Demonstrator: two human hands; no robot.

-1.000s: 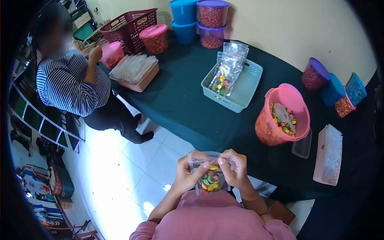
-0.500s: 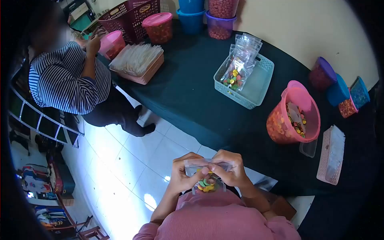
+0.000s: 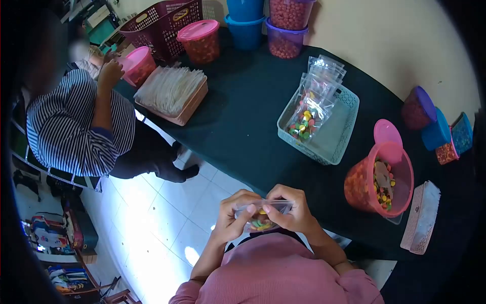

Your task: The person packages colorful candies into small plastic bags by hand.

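Close to my body I hold a clear plastic bag with colourful round candies at its bottom. My left hand pinches the bag's upper left part, thumb on the near side. On the other side my right hand grips the upper right part the same way. Both thumbs lie near the bag's middle, a small gap between them. Further off, a pale green basket carries several filled clear bags. Right of it, a pink bucket contains similar candies and a scoop-like piece.
A dark green cloth covers the table. A pink box of clear bags lies at right, lidded tubs behind it. At left, a person in a striped top stands near a basket of bags. Stacked tubs stand by the wall.
The bag has tilted, its candies now partly hidden, and my thumbs have drawn slightly apart. My view has shifted a little. The other person has leaned left.
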